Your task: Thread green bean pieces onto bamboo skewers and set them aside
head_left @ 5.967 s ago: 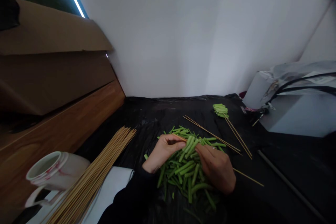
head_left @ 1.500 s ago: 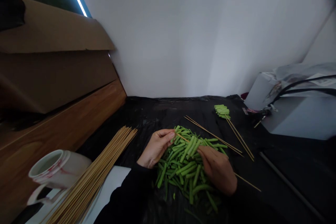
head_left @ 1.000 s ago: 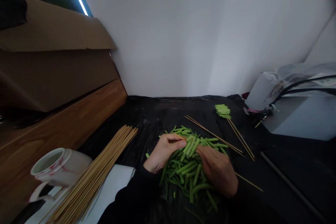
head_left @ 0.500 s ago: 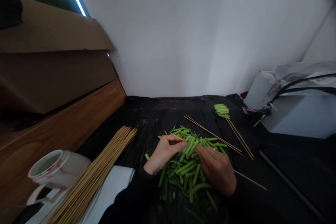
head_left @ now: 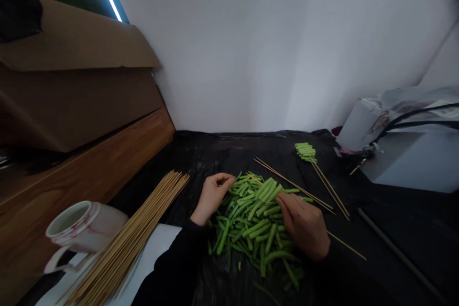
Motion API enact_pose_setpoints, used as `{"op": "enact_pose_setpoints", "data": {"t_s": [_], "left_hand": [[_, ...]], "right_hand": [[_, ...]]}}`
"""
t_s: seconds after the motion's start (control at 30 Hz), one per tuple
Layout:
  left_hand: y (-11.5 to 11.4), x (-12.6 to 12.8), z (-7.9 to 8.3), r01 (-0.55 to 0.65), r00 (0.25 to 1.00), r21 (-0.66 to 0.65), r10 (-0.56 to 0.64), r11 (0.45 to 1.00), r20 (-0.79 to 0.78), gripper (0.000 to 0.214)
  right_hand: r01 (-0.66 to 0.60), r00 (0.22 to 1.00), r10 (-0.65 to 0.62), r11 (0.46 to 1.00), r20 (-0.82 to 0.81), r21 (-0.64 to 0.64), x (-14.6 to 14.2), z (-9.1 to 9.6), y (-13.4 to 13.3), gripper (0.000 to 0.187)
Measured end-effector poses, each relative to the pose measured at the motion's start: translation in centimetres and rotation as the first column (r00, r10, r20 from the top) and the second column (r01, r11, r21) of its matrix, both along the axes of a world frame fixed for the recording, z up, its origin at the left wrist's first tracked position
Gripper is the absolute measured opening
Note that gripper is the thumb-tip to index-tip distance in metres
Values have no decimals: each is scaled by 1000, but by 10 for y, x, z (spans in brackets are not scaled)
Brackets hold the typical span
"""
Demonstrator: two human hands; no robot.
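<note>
My right hand (head_left: 304, 224) is closed round a bamboo skewer, its lower part hidden by the fingers. Several cut green bean pieces (head_left: 267, 190) sit side by side across this skewer, and its bare tip (head_left: 253, 178) sticks out to the upper left. Beneath them spreads a loose pile of cut green beans (head_left: 251, 229). My left hand (head_left: 212, 197) is at the pile's upper left edge, thumb and forefinger pinched together; whatever is between them, I cannot make out.
A thick bundle of bamboo skewers (head_left: 132, 239) lies on white paper (head_left: 161, 244) beside a tipped mug (head_left: 89, 224). Loose skewers (head_left: 294, 184) and a finished bean skewer (head_left: 305, 152) lie to the right. A cardboard box (head_left: 82, 100) and a grey-white container (head_left: 412, 158) flank the black sheet (head_left: 215, 148).
My left hand has let go of the bean skewer and moved left to the pile's edge. My right hand still holds the skewer, slightly farther right.
</note>
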State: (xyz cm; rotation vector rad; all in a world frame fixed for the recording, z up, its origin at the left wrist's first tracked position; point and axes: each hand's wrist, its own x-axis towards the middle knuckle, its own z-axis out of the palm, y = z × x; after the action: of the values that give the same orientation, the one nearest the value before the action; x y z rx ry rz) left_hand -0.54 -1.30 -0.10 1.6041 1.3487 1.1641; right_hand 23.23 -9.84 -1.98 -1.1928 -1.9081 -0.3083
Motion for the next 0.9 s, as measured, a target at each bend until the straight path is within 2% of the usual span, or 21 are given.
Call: {"op": "enact_pose_setpoints", "data": {"t_s": [0.13, 0.3, 0.43, 0.67, 0.73, 0.8, 0.87, 0.9], "left_hand": [[-4, 8, -8, 22, 974, 105, 3, 994, -228, 16], [-8, 12, -11, 86, 889, 160, -4, 983, -459, 13], [-8, 11, -12, 139, 866, 126, -58, 982, -497, 18], [-8, 9, -13, 154, 851, 129, -66, 980, -521, 31], [-7, 9, -12, 101, 880, 158, -14, 982, -474, 35], [-7, 9, -9, 37, 944, 151, 15, 988, -329, 35], [-7, 10, -3, 17, 998, 26, -15, 1000, -60, 32], [-8, 10, 0, 43, 993, -74, -35, 996, 109, 29]], "right_hand": [[1, 1000, -2, 1000, 12, 9, -1, 0, -1, 16], [1, 1000, -1, 1000, 22, 3, -1, 0, -1, 16], [-2, 1000, 2, 1000, 17, 8, -1, -1, -1, 17], [-6, 1000, 6, 1000, 26, 17, -1, -1, -1, 18], [-9, 999, 9, 1000, 31, 25, -1, -1, -1, 19], [-2, 999, 1, 1000, 36, 24, -1, -1, -1, 19], [3, 999, -3, 1000, 41, 6, -1, -1, -1, 19], [4, 999, -4, 1000, 42, -2, -1, -1, -1, 19]]}}
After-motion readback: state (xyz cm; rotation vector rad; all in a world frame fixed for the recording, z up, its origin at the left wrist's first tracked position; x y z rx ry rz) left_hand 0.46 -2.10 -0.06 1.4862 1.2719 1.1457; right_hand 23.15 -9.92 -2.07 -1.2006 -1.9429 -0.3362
